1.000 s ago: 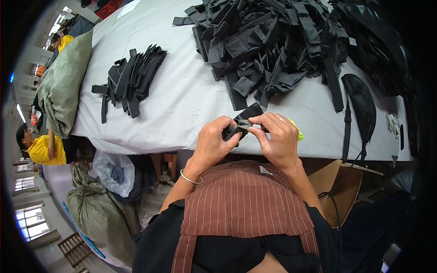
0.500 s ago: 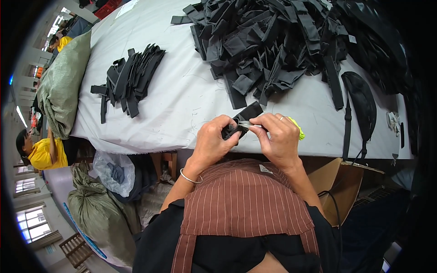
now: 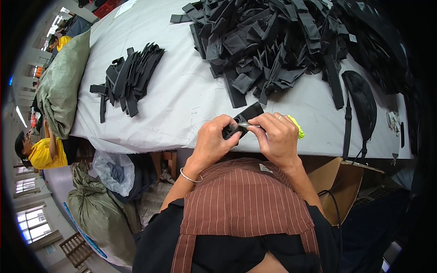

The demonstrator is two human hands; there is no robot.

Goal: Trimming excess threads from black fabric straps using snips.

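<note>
Near the table's front edge, my left hand (image 3: 214, 139) is closed on a folded black fabric strip (image 3: 251, 112), its thumb and forefinger pinching the near end. My right hand (image 3: 277, 139) pinches a small pointed silver tool (image 3: 244, 124). The tool's tip meets the strip between my left fingertips; my fingers cover much of it, so its exact kind is unclear. Something bright yellow-green (image 3: 296, 126) sticks out behind my right hand, perhaps the tool's other end. Beyond my hands lies a large heap of black fabric strips (image 3: 259, 50). A smaller bundle of strips (image 3: 129, 82) lies to the left.
White cloth covers the table (image 3: 177, 123). On the right are a black pouch with a strap (image 3: 362, 100) and dark shiny material (image 3: 382, 50). A cardboard box (image 3: 339, 186) stands below the edge. Sacks (image 3: 98, 214) stand at left, where a person in yellow (image 3: 48, 152) sits.
The silver tool has tilted slightly at the strip, and my right hand has shifted a little left. My left hand keeps its hold on the strip.
</note>
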